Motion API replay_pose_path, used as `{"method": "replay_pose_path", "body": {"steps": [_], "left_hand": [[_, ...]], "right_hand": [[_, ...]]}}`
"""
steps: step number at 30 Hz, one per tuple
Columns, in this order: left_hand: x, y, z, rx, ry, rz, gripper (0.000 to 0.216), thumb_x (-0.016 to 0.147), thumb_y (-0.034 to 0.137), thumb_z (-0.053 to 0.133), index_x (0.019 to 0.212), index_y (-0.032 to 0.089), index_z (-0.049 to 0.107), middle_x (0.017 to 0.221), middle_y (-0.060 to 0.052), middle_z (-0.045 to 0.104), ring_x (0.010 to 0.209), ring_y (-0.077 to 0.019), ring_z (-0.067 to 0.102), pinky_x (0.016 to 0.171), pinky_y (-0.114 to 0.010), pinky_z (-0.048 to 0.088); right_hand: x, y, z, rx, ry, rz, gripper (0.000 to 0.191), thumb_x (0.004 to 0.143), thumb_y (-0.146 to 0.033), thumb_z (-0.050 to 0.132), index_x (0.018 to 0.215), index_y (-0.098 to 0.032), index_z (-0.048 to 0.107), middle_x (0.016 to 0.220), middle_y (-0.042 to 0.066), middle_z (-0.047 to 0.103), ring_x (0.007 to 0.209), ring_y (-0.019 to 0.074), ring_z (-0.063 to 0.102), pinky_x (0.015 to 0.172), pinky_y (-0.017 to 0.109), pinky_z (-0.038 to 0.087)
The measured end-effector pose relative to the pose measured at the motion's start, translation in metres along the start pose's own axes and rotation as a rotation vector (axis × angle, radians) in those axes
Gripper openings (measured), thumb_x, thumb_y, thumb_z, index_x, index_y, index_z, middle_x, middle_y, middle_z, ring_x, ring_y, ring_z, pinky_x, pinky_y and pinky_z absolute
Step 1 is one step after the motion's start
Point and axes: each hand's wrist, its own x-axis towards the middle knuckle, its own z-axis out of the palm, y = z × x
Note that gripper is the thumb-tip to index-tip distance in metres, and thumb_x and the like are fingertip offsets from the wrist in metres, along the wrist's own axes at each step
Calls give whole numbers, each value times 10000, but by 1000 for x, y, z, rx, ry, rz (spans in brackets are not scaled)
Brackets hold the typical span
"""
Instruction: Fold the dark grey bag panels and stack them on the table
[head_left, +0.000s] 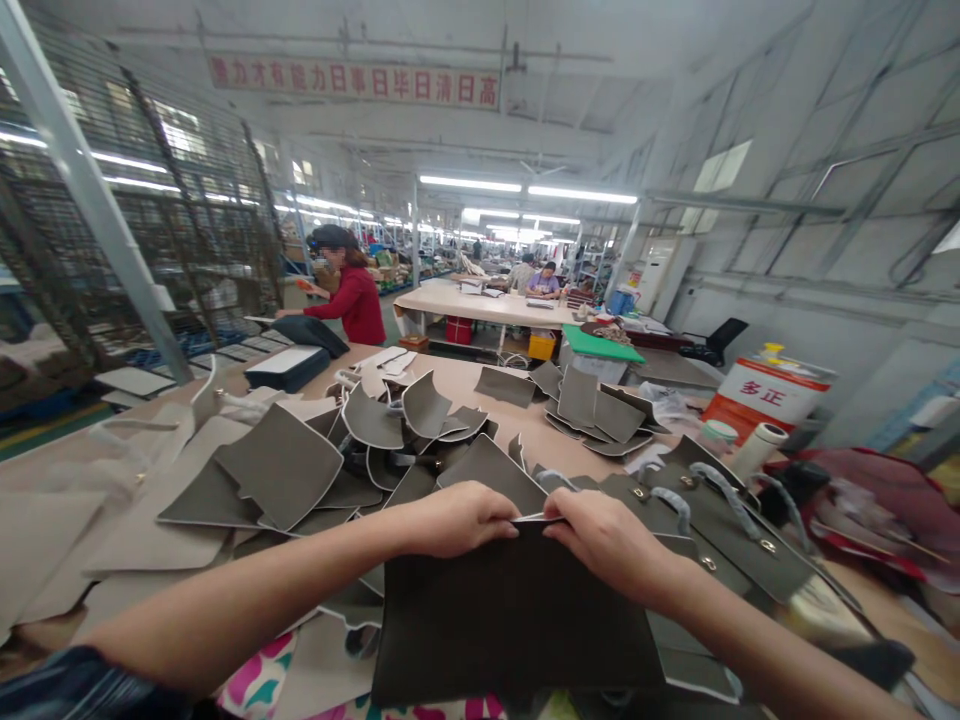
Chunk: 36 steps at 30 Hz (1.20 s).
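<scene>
Both of my hands pinch the far edge of a dark olive-grey leather panel (pixel 517 620), which hangs down toward me. My left hand (pixel 461 518) closes thumb and fingers on that edge left of its middle. A short way to the right, my right hand (pixel 600 530) grips the same edge. Between the hands a thin pale strip shows along the edge. Behind them lies a heap of grey-olive panels (pixel 289 465) with white edges, some curled. To the right are panels with wrapped handles (pixel 724 500) and metal fittings.
Beige panels (pixel 165 480) cover the table's left side. Another pile of grey panels (pixel 600 410) lies farther back. At the right stand an orange-and-white can (pixel 772 395) and a white roll (pixel 761 448). A person in red (pixel 356 305) works beyond the table's left end.
</scene>
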Motion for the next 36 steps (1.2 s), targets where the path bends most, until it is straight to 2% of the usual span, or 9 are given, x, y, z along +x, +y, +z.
{"method": "replay_pose_path", "body": {"steps": [2, 4, 9, 14, 17, 21, 25, 30, 36], "left_hand": [[1, -2, 1, -31, -10, -5, 243, 848, 294, 413, 860, 163, 617, 662, 18, 565, 573, -91, 478, 513, -161, 318], [1, -5, 1, -64, -25, -12, 249, 846, 297, 413, 837, 157, 619, 635, 27, 539, 552, -83, 452, 498, -160, 305], [3, -10, 1, -117, -39, -20, 252, 843, 295, 416, 865, 151, 622, 696, 20, 569, 601, -89, 481, 537, -160, 325], [5, -7, -1, -64, -26, -43, 265, 851, 301, 403, 895, 163, 625, 742, 6, 615, 653, -108, 535, 575, -162, 360], [10, 2, 1, 67, 14, -57, 259, 853, 296, 398, 945, 187, 614, 827, -21, 652, 724, -143, 578, 607, -181, 381], [19, 13, 11, 269, 47, -99, 305, 865, 303, 354, 850, 175, 631, 766, -62, 666, 692, -187, 606, 571, -216, 387], [22, 12, 15, 236, 102, -87, 297, 868, 288, 351, 854, 199, 635, 784, -48, 675, 722, -176, 615, 607, -207, 393], [12, -14, 6, 118, 108, -170, 242, 840, 295, 416, 845, 203, 640, 737, -21, 666, 650, -144, 594, 565, -182, 373], [3, -46, -1, 211, 145, -249, 279, 849, 275, 377, 808, 209, 644, 714, -27, 661, 655, -157, 592, 583, -199, 364]], "right_hand": [[-1, 3, -1, 83, 21, 20, 208, 794, -198, 514, 1000, -189, 485, 837, 35, 612, 751, 172, 558, 648, 264, 395], [-3, 7, -2, 106, 36, -10, 260, 791, -204, 526, 1046, -188, 474, 904, 47, 605, 809, 176, 556, 697, 272, 406], [-4, 12, -2, 11, 3, -104, 92, 825, -250, 502, 863, -192, 563, 824, 34, 564, 758, 165, 527, 663, 251, 398], [-2, 9, -1, -11, 9, -59, 146, 853, -269, 452, 787, -194, 558, 772, 17, 552, 703, 141, 506, 624, 234, 371], [0, 5, 2, -12, 40, -19, 175, 858, -264, 435, 740, -193, 543, 741, 8, 552, 687, 138, 505, 611, 236, 355], [2, 0, 9, -42, 37, -32, 159, 853, -247, 444, 734, -187, 531, 749, 10, 557, 685, 136, 512, 596, 236, 338], [1, 1, 13, -49, 48, -85, 218, 876, -231, 387, 708, -186, 520, 698, 4, 546, 633, 123, 490, 570, 234, 314], [-3, 30, 17, -58, 195, -96, 276, 894, -233, 338, 701, -182, 528, 684, 14, 540, 637, 133, 465, 603, 255, 302], [10, 82, 34, 18, 27, 2, 277, 900, -282, 336, 715, -194, 522, 692, 0, 543, 631, 124, 510, 569, 224, 331]]}}
